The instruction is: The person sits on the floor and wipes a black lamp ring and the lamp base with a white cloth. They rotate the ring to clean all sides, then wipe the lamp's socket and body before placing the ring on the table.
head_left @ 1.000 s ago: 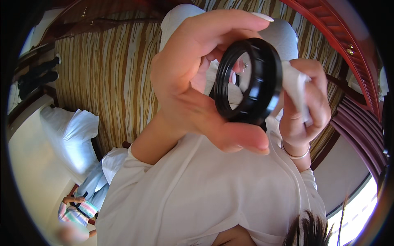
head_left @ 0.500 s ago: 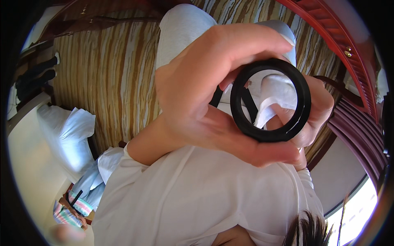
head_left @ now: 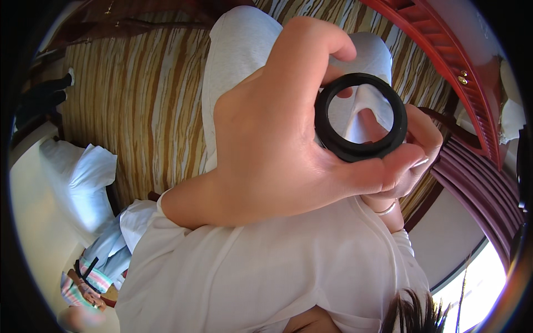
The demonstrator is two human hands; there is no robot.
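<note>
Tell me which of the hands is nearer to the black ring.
Left. The left hand pinches the black ring by its rim, finger above and thumb below. The right hand sits behind the ring's right side; whether it touches is unclear.

The left hand (head_left: pixel 277 144) covers most of the right hand (head_left: pixel 413 152), so the right grip cannot be made out. Through the black round plastic ring (head_left: pixel 361 117) only a fingertip and pale cloth show. The small striped bundle (head_left: pixel 83 277) at the lower left is blurred.
</note>
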